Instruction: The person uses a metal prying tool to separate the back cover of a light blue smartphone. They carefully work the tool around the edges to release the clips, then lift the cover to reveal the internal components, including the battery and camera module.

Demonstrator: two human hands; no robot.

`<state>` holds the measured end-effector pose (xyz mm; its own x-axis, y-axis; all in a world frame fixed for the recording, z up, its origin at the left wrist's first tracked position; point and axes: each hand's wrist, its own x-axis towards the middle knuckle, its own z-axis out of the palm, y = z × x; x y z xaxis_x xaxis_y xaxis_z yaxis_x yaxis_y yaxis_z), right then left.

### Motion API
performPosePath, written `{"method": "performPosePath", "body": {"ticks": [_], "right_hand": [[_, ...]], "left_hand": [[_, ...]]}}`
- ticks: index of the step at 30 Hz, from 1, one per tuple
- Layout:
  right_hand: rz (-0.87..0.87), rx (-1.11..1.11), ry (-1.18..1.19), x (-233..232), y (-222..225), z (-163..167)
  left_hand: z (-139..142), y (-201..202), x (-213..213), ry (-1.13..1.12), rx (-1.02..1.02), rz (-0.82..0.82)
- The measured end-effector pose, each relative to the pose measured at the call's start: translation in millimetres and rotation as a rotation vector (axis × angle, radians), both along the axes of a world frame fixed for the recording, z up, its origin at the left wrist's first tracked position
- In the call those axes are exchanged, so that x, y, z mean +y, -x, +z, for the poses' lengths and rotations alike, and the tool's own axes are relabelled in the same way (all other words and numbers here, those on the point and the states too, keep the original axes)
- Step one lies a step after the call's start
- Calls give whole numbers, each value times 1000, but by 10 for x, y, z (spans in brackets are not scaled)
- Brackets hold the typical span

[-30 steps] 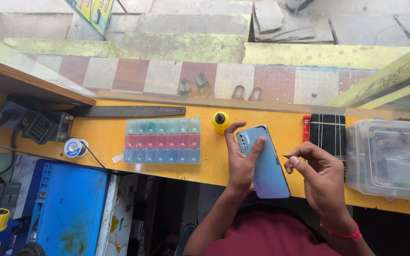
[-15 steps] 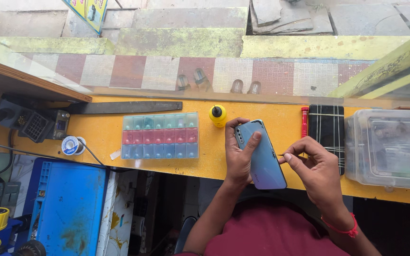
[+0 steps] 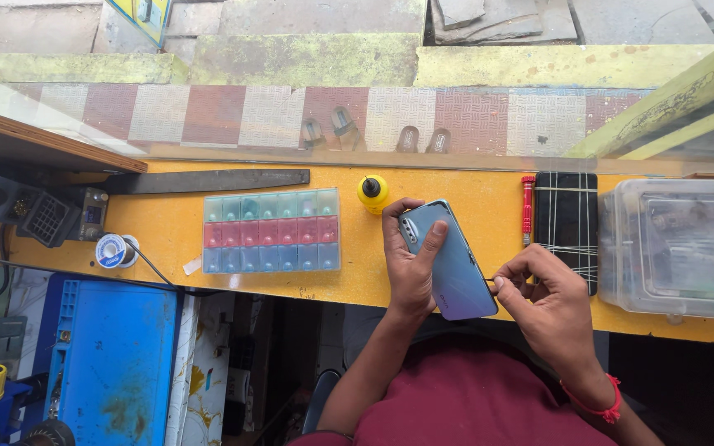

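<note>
My left hand [image 3: 411, 264] grips a blue smartphone [image 3: 456, 268], back side up, tilted over the yellow counter [image 3: 291, 289]; the thumb lies across its back near the camera block. My right hand [image 3: 547, 301] pinches a thin metal pin [image 3: 489, 279] between thumb and fingertips and holds its tip against the phone's right edge. A small yellow bottle with a black cap [image 3: 372, 192] stands just beyond the phone.
A compartment box with teal, red and blue sections [image 3: 271, 231] lies left of the hands. A red screwdriver [image 3: 528, 211], a dark phone bound with bands [image 3: 566, 225] and a clear plastic container [image 3: 677, 248] are at right. Solder reel [image 3: 112, 250], power adapter [image 3: 47, 216], black file [image 3: 208, 180], blue mat [image 3: 113, 355] at left.
The phone has tilted a little more in my left hand. My right hand has brought the pin in against the phone's right edge.
</note>
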<state>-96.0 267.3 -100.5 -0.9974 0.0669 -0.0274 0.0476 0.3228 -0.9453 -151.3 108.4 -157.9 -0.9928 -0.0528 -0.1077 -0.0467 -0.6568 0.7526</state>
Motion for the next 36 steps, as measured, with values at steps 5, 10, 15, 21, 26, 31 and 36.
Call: {"method": "performPosePath", "body": {"ticks": [5,10,15,21,26,31,36], "right_hand": [[-12,7,-16,-6,-9,3],[-20,-38,15,-4,-4,-21],[-56,-88,41,-23,20,-42],[-113,-66,210,-111,39,-76],[-146,-26,294,-147,39,-145],[-176,1,325,-158,35,-255],[-194,10,404,-155,44,-336]], "left_hand": [[15,1,12,0,6,2],[26,-9,17,14,12,1],[19,-19,25,132,77,-9],[0,-23,18,247,111,-18],[-8,-20,9,301,129,-19],[-17,-19,5,318,149,-37],[-19,-19,1,363,163,-38]]}}
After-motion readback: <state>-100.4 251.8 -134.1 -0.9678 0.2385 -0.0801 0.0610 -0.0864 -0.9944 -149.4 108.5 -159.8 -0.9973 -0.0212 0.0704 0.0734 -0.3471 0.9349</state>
